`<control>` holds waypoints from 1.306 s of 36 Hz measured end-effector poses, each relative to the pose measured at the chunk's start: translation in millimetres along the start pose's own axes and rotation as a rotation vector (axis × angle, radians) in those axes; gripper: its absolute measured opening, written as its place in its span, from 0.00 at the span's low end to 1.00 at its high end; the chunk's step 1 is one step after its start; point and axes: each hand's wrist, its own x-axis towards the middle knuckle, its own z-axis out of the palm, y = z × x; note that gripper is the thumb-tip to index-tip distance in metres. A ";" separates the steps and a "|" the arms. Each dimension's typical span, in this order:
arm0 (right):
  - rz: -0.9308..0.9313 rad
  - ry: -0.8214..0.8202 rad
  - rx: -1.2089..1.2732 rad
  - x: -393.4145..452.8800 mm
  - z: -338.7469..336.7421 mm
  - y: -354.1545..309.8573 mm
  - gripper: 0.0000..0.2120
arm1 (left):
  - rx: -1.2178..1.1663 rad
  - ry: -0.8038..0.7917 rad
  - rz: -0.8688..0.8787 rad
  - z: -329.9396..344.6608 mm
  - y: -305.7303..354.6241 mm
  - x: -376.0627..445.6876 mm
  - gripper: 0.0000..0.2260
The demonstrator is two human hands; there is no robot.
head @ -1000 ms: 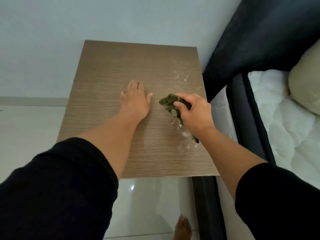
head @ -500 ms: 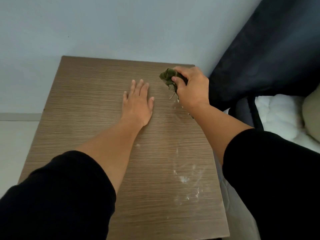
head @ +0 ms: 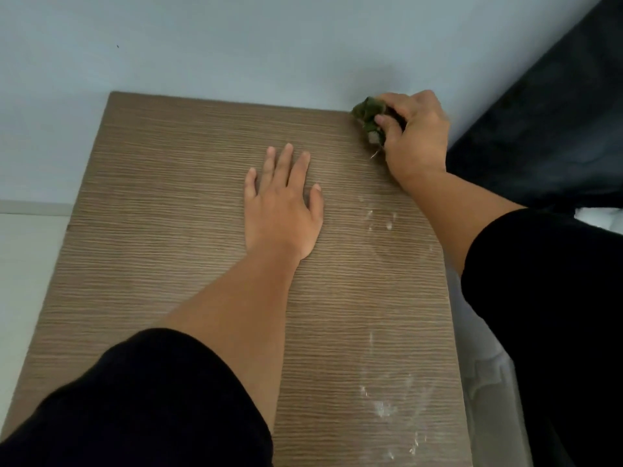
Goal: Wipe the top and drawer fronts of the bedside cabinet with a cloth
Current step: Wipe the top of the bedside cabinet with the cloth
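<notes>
A pale blue-grey wall (head: 236, 45) backs the bedside cabinet (head: 168, 230), whose wood-grain top fills the head view; a dark headboard (head: 546, 123) stands to the right.

One cloth (head: 369, 114), dark green and bunched, sits at the far right corner of the top, where the right hand (head: 413, 136) has its fingers curled round it and presses it down against the wood. The left hand (head: 281, 207) lies flat with fingers straight and spread near the middle of the top, holding nothing.

Two patches of whitish smears show on the right side: one (head: 379, 219) just right of the left hand, one (head: 387, 406) near the front edge. To do this stroke well, I judge the cloth should be drawn back along the right edge through both patches with steady pressure, the left hand bracing. The drawer fronts are out of view, presumably not yet wiped.
</notes>
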 end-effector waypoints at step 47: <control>-0.086 -0.142 0.010 -109.8 13.5 8.0 0.11 | -0.002 0.181 0.048 -6.3 3.4 -3.0 0.14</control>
